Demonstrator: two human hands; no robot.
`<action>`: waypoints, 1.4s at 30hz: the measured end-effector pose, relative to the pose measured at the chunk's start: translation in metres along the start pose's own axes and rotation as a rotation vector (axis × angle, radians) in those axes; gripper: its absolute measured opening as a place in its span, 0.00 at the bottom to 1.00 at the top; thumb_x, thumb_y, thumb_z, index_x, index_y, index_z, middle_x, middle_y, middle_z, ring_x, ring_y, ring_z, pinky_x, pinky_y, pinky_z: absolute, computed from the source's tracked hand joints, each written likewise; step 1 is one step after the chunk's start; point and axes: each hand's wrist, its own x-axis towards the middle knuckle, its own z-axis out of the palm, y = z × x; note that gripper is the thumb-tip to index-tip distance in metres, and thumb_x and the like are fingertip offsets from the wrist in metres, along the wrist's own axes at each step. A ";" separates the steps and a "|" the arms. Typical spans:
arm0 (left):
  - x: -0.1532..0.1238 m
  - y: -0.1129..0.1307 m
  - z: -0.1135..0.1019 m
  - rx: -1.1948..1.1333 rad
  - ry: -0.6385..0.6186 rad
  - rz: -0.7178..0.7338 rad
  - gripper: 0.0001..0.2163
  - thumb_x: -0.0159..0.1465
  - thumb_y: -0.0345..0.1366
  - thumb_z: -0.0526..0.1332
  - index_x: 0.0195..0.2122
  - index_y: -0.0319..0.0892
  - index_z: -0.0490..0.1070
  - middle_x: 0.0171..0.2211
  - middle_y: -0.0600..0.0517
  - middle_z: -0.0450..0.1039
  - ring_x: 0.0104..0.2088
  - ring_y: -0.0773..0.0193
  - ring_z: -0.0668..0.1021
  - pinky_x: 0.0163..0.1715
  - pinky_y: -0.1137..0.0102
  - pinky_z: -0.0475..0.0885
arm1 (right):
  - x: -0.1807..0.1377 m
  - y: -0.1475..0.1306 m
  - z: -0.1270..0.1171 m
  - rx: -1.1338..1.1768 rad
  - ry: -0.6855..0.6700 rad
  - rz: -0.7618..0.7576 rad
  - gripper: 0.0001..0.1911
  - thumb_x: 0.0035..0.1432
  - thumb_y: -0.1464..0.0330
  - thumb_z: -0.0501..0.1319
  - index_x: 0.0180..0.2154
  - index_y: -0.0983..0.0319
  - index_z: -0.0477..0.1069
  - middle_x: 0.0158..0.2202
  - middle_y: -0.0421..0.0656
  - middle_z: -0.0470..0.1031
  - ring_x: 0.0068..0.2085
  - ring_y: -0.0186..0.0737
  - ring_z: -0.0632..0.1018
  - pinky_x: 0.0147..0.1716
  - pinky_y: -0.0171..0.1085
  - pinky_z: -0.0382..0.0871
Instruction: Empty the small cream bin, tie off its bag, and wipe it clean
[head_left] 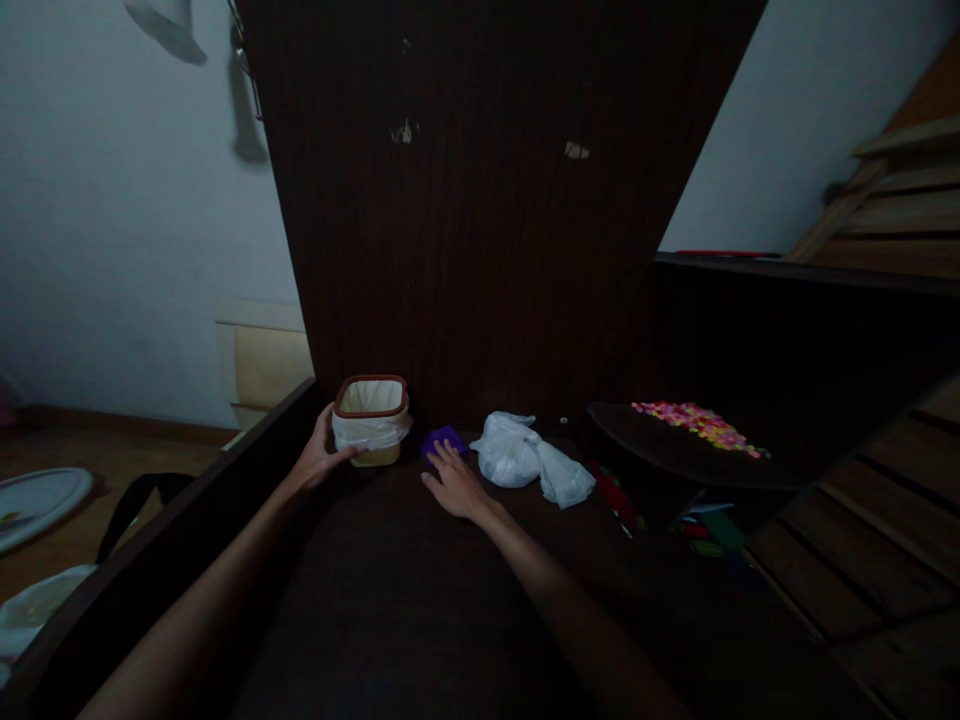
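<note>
My left hand (321, 455) cups the left side of a small yellow bin (372, 421) with a brown rim and a white plastic liner, standing on the dark wooden surface (390, 600). My right hand (453, 482) lies flat on that surface with fingers stretched out, its fingertips touching a small purple object (441, 439) just right of the bin. A crumpled white plastic bag (525, 455) lies right of my right hand.
A dark tray (660, 450) with a heap of small pink and yellow pieces (701, 421) sits at the right, with red and green items (622, 500) below it. A tall dark wooden panel (487, 200) stands behind. Wooden slats lie far right; a white basin (37, 500) is on the floor left.
</note>
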 end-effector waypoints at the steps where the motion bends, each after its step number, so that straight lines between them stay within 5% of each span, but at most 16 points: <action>1: -0.002 0.001 -0.002 0.013 -0.014 0.005 0.55 0.49 0.49 0.74 0.71 0.41 0.42 0.72 0.34 0.49 0.70 0.38 0.59 0.67 0.46 0.58 | -0.006 0.003 -0.006 0.010 0.014 -0.014 0.29 0.70 0.61 0.52 0.66 0.70 0.62 0.72 0.56 0.54 0.73 0.52 0.51 0.71 0.51 0.47; 6: -0.010 0.022 -0.011 0.177 0.077 0.108 0.52 0.51 0.50 0.72 0.71 0.43 0.45 0.73 0.35 0.46 0.72 0.37 0.52 0.68 0.43 0.54 | -0.037 0.018 -0.051 0.032 0.134 -0.072 0.25 0.68 0.64 0.53 0.61 0.67 0.70 0.67 0.54 0.64 0.70 0.50 0.62 0.69 0.52 0.53; 11: -0.023 0.070 0.003 0.350 0.443 0.399 0.30 0.62 0.45 0.65 0.63 0.45 0.60 0.64 0.44 0.62 0.65 0.45 0.67 0.66 0.49 0.63 | -0.069 0.027 -0.096 -0.039 0.269 -0.088 0.23 0.66 0.63 0.53 0.58 0.63 0.73 0.66 0.51 0.67 0.68 0.50 0.65 0.68 0.54 0.56; 14: -0.036 0.097 0.020 0.426 0.507 0.604 0.22 0.63 0.44 0.64 0.56 0.45 0.65 0.57 0.46 0.67 0.60 0.46 0.71 0.61 0.50 0.68 | -0.085 0.024 -0.112 -0.058 0.324 -0.086 0.24 0.67 0.62 0.53 0.60 0.61 0.72 0.67 0.50 0.66 0.68 0.51 0.65 0.68 0.56 0.55; 16: -0.046 0.109 0.035 0.504 0.387 0.668 0.14 0.65 0.41 0.62 0.50 0.44 0.68 0.52 0.46 0.72 0.55 0.48 0.74 0.58 0.52 0.70 | -0.094 0.019 -0.116 -0.074 0.329 -0.090 0.25 0.67 0.61 0.53 0.61 0.61 0.71 0.67 0.50 0.66 0.68 0.52 0.64 0.69 0.57 0.53; 20: -0.065 0.112 0.066 0.606 -0.152 0.683 0.10 0.68 0.38 0.57 0.47 0.43 0.71 0.43 0.47 0.77 0.45 0.54 0.79 0.48 0.60 0.75 | -0.106 0.007 -0.111 -0.119 0.243 -0.099 0.25 0.68 0.62 0.53 0.62 0.63 0.70 0.68 0.51 0.64 0.70 0.50 0.62 0.70 0.55 0.52; 26: -0.080 0.073 0.097 0.807 -0.598 0.467 0.20 0.68 0.42 0.59 0.59 0.42 0.69 0.56 0.42 0.75 0.57 0.47 0.75 0.58 0.53 0.71 | -0.114 0.000 -0.089 -0.141 -0.118 -0.042 0.30 0.68 0.58 0.55 0.66 0.67 0.64 0.70 0.53 0.58 0.71 0.51 0.59 0.70 0.50 0.53; 34: -0.089 0.028 0.105 0.843 -0.780 0.360 0.31 0.70 0.53 0.56 0.69 0.42 0.59 0.71 0.40 0.55 0.70 0.41 0.59 0.67 0.46 0.60 | -0.120 0.012 -0.045 -0.078 -0.270 -0.009 0.36 0.69 0.53 0.53 0.69 0.69 0.58 0.72 0.54 0.50 0.73 0.54 0.51 0.71 0.52 0.49; 42: -0.098 0.012 0.101 0.786 -0.774 0.405 0.30 0.72 0.52 0.54 0.72 0.48 0.53 0.72 0.45 0.51 0.72 0.45 0.56 0.69 0.44 0.54 | -0.122 0.033 -0.013 -0.113 -0.151 -0.067 0.34 0.70 0.55 0.51 0.70 0.66 0.55 0.73 0.48 0.47 0.74 0.51 0.47 0.72 0.54 0.44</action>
